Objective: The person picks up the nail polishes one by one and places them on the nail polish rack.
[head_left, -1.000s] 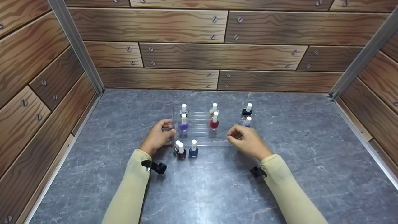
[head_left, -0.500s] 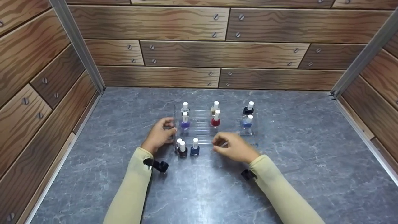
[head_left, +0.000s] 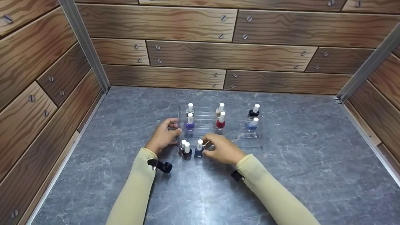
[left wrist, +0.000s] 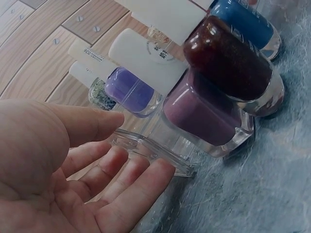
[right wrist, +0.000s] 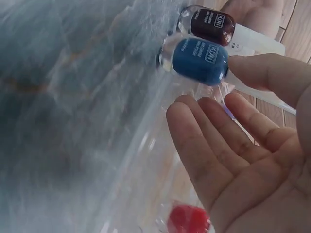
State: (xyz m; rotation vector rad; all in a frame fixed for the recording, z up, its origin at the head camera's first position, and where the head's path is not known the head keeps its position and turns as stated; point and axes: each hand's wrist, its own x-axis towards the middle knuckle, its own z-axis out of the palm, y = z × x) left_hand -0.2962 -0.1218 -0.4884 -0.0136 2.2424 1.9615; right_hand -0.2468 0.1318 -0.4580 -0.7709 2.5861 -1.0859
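A clear acrylic tiered stand [head_left: 203, 135] holds nail polish bottles with white caps. My left hand [head_left: 164, 134] is at its left side; in the left wrist view the thumb and loosely extended fingers [left wrist: 133, 189] lie along the clear side panel [left wrist: 155, 153]. My right hand [head_left: 222, 148] is beside a blue nail polish bottle [head_left: 199, 152] standing in front of the stand. In the right wrist view its thumb tip [right wrist: 240, 70] is right at this blue bottle, the fingers spread apart below. Left of it stand a dark brown-red bottle [left wrist: 228, 60] and a mauve bottle [left wrist: 201, 114].
On the stand are a purple bottle [head_left: 190, 125], a red bottle [head_left: 220, 123], a light blue bottle [head_left: 252, 126] and a black bottle [head_left: 253, 113]. Glittery bottles stand behind the purple and red ones. Wood-print walls [head_left: 187, 56] enclose the grey marbled table [head_left: 312, 150].
My right hand has moved left along the front of the stand, from near the light blue bottle to the blue one. The left hand has stayed at the stand's left side.
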